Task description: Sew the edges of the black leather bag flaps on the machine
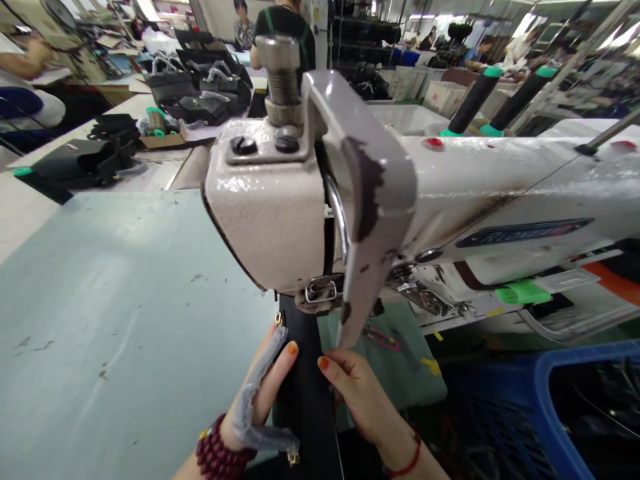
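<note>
A long black leather piece (301, 373) runs under the head of a white sewing machine (270, 207). My left hand (270, 380) lies on its left edge, thumb on top and the other fingers hidden beneath. A handle wrapped in clear plastic (250, 393), with gold clasps at its ends, drapes over that hand. My right hand (357, 390) pinches the piece's right edge between thumb and fingers, just below the machine's grey lever (373, 247). The needle area is mostly hidden behind the machine head.
A pale green table surface (125, 320) spreads to the left. Black bags (200, 87) stand at the back left. A blue basket (545, 380) sits at the lower right. Pink-handled snips (384, 339) lie right of the lever. Other people are in the background.
</note>
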Motion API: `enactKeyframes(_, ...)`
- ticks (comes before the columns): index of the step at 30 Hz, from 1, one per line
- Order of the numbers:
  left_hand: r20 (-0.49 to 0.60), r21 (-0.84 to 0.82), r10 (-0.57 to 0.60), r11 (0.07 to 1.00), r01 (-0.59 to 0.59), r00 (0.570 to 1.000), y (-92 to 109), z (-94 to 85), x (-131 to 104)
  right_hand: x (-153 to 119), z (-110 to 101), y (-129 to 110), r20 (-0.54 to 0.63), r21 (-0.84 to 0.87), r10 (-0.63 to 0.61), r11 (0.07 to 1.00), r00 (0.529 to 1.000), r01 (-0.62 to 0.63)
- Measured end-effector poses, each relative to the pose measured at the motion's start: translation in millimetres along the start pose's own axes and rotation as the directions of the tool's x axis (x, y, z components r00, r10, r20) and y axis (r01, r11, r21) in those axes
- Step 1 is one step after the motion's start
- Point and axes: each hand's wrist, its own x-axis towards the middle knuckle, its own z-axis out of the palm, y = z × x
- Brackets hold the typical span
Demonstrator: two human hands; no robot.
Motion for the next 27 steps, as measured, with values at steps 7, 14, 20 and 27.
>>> enactKeyframes(7,0.025,-0.134,-0.143,0.980,0.146,0.989,0.1,-5.1,9.5,-6.4,7.1,-8.3,-0.074,-0.209,-0.179,0.965,0.981,0.160)
enactKeyframes(14,0.159,-0.185,-0.306,0.925,0.333,0.939,19.5,-8.1,12.6,-10.3,7.8,-13.9,-0.058,-0.337,-0.191,0.927,0.980,0.161)
enactKeyframes(20,0.182,-0.350,-0.457,0.797,0.492,0.870,33.1,-8.8,16.7,-9.7,5.6,-13.8,-0.021,-0.356,-0.171,0.922,0.985,0.152)
enactKeyframes(27,0.321,-0.491,-0.478,0.654,0.575,0.817,37.6,-9.1,17.4,-9.0,7.1,-16.0,-0.036,-0.279,-0.160,0.950,0.986,0.144)
